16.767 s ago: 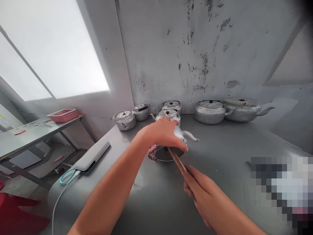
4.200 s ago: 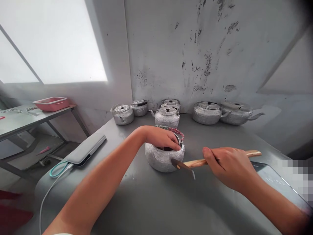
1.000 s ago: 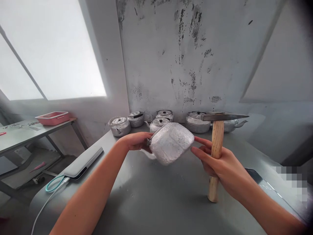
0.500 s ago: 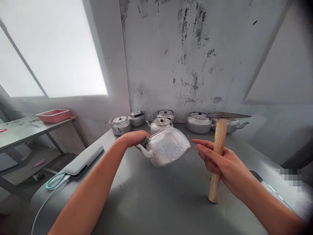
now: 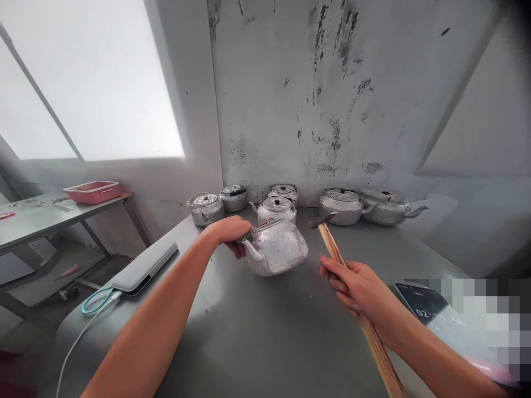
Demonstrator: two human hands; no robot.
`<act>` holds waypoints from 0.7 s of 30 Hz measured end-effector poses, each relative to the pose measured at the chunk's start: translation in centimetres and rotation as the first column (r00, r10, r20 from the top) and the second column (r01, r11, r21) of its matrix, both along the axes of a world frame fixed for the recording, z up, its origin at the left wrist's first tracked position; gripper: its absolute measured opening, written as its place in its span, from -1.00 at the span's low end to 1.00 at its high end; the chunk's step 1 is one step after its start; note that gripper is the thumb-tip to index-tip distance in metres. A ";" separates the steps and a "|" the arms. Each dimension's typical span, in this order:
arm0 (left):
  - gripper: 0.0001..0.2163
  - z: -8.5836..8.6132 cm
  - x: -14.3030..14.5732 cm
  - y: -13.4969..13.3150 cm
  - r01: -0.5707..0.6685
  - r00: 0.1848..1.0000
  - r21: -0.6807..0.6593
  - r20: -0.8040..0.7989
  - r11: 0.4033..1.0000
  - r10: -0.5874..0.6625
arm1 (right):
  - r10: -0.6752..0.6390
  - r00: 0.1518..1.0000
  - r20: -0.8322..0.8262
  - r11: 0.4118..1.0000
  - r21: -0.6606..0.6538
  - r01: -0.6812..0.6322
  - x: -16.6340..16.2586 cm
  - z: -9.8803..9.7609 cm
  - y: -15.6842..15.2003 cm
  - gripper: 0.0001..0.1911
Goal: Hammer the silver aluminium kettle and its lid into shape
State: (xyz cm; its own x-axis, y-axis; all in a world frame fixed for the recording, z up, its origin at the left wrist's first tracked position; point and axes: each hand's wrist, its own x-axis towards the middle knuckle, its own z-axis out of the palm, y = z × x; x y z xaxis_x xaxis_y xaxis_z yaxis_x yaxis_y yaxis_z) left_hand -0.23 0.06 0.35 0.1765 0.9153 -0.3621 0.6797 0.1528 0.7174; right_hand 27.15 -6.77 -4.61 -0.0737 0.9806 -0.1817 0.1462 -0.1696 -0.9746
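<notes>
My left hand [image 5: 232, 232] is closed on a silvery dented kettle [image 5: 280, 251] at its spout side, probably by the handle, though the fingers are partly hidden. The kettle is tilted over the table, its spout [image 5: 255, 252] towards me and its base turned to the right. My right hand [image 5: 352, 282] is wrapped round the wooden handle of a hammer [image 5: 379, 354]. The dark metal head [image 5: 322, 220] points up and left, to the right of the kettle and apart from it.
Several silvery kettles [image 5: 340, 207] line the back of the grey metal table [image 5: 265, 342]. At the left edge lies a power bank [image 5: 145, 268] with a cable; at the right, a phone [image 5: 427, 304]. A pink basket [image 5: 93, 192] stands on another table.
The hammer has swung from upright to leaning left, its head now nearer the kettle. My right index finger, stretched out before, has curled in. The kettle has shifted slightly and turned.
</notes>
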 end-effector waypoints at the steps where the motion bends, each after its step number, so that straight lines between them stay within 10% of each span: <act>1: -0.83 0.0 -0.1 0.0 0.004 1.000 -0.012 0.011 1.000 -0.004 | -0.009 1.000 0.005 1.000 0.004 0.009 0.0 0.0 -0.1 -0.62; 21: -0.73 -1.9 -1.0 1.8 0.231 0.892 -0.140 0.425 0.963 -0.152 | -0.014 0.997 -0.078 1.000 -0.019 0.013 0.7 -0.6 0.3 -0.38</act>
